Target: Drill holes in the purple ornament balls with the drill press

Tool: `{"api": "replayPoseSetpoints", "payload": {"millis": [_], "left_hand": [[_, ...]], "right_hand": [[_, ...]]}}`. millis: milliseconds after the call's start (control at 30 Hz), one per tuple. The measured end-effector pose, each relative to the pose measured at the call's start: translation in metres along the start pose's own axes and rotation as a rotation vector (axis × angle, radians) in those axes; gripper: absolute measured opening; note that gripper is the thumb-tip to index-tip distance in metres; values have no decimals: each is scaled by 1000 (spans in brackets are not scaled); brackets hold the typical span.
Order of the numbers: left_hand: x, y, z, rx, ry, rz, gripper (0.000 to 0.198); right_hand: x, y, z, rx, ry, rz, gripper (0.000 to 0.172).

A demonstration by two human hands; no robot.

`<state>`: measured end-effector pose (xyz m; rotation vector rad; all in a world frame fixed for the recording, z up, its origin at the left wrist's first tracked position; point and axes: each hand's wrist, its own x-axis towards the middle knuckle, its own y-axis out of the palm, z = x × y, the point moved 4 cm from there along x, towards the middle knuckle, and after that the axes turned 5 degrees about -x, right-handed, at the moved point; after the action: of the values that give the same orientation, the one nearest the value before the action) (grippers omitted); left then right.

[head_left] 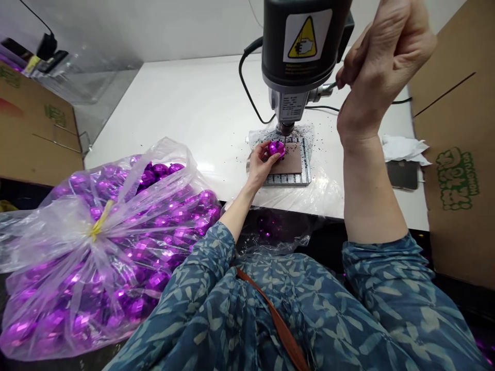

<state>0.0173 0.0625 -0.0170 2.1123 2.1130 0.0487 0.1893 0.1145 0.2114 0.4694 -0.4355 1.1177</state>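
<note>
Bagged balls (tied shut) wait near left; our left hand clamps one ball under the drill, right hand gripping its lever.

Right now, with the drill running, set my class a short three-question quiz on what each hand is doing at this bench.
1. True or false: the left hand holds a purple ball under the drill.
2. The right hand grips: A the lever; B the cable; C a phone.
3. Fill in: the tied bag on the left is full of purple ____.

Key: 1 true; 2 A; 3 balls.
</note>
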Motion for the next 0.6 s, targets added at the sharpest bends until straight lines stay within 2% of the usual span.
{"api": "replayPoseSetpoints", "payload": {"millis": [167, 333, 500, 600], "left_hand": [[7, 3, 8, 200, 114, 43, 57], [-1, 5, 1, 347, 116, 16, 62], [-15, 17, -18, 294, 109, 42, 54], [-17, 20, -23, 222, 73, 16, 50]], "right_hand": [[-2, 0, 4, -1, 18, -2, 69], [-1, 0, -1, 15, 15, -3, 70], [1, 0, -9, 54, -37, -34, 69], [0, 0, -8, 53, -38, -38, 68]]}}
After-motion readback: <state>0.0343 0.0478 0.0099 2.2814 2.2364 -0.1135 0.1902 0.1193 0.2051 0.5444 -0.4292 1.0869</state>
